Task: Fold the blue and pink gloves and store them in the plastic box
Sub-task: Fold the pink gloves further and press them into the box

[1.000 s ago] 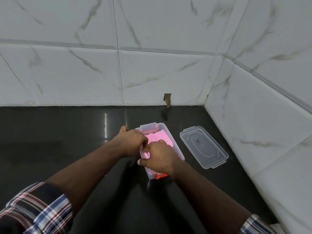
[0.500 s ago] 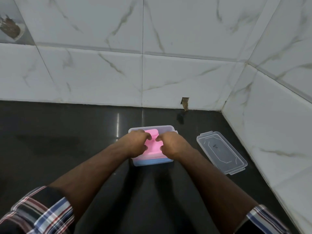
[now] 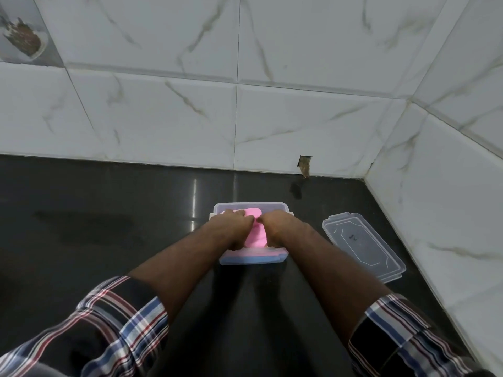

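The clear plastic box point(image 3: 250, 205) sits on the black counter, square to me. A folded pink glove point(image 3: 257, 235) lies on top inside it. The blue glove point(image 3: 250, 259) shows through the box's near wall, under the pink one. My left hand point(image 3: 231, 227) presses down on the left side of the pink glove. My right hand point(image 3: 283, 227) presses on its right side. The fingertips of both hands nearly meet over the glove's middle. The hands hide most of the box's inside.
The box's clear lid point(image 3: 362, 246) lies flat on the counter to the right, close to the tiled side wall point(image 3: 435, 213). The tiled back wall has a small broken notch point(image 3: 304, 165) at its base. Dark counter stretches away to the left.
The box has turned from slanted to square in front of me. Both hands have moved from its near corner onto the pink glove, one on each side.
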